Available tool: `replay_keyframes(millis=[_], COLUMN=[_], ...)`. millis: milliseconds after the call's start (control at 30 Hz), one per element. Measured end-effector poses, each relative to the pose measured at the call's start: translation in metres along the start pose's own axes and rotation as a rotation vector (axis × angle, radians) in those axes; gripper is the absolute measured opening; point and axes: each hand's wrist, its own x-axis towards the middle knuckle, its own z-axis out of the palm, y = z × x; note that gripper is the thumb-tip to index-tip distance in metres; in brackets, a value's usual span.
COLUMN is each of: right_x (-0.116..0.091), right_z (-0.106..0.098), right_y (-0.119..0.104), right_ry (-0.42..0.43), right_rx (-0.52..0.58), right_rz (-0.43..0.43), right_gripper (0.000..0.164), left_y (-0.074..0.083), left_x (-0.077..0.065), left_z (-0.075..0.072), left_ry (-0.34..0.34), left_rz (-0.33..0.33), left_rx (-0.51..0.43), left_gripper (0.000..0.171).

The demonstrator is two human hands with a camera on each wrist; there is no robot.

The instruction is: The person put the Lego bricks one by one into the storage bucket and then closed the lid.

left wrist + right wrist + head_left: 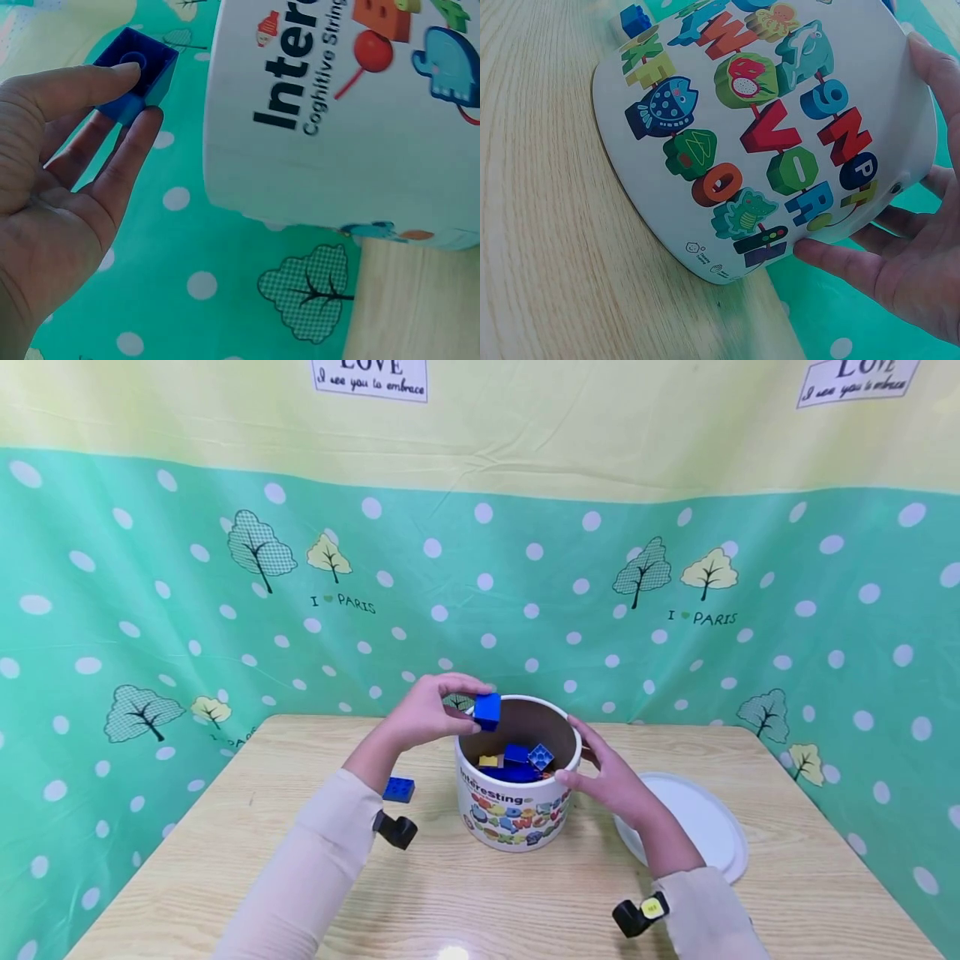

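Note:
In the head view, my left hand (429, 714) pinches a blue building brick (487, 712) between thumb and fingertips, over the left rim of a round printed bucket (517, 814). The left wrist view shows the hollow underside of the held brick (154, 64), the thumb lying on it. My right hand (611, 781) holds the bucket's right side, thumb toward the front and fingers toward the back. Inside the bucket lie blue bricks (516, 753) and a yellow piece (488, 761). Another blue brick (399, 790) rests on the table, left of the bucket.
A white round lid (701, 827) lies on the wooden table (525, 910) to the right, partly under the right forearm. Behind the table hangs a green and yellow printed cloth (480, 552).

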Motion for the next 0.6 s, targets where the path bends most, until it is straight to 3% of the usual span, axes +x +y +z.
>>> replay_keyframes(millis=[300, 600], right_x=[0.001, 0.001], right_z=[0.000, -0.001], right_y=[0.000, 0.002], right_ry=[0.002, -0.009], right_rx=[-0.009, -0.005], right_rz=[0.010, 0.001], right_gripper=[0.090, 0.090], left_y=[0.012, 0.023], left_x=[0.027, 0.052], left_z=[0.006, 0.008], left_ry=[-0.066, -0.147], left_rz=[-0.022, -0.019], left_rx=[0.009, 0.103], left_gripper=[0.046, 0.048])
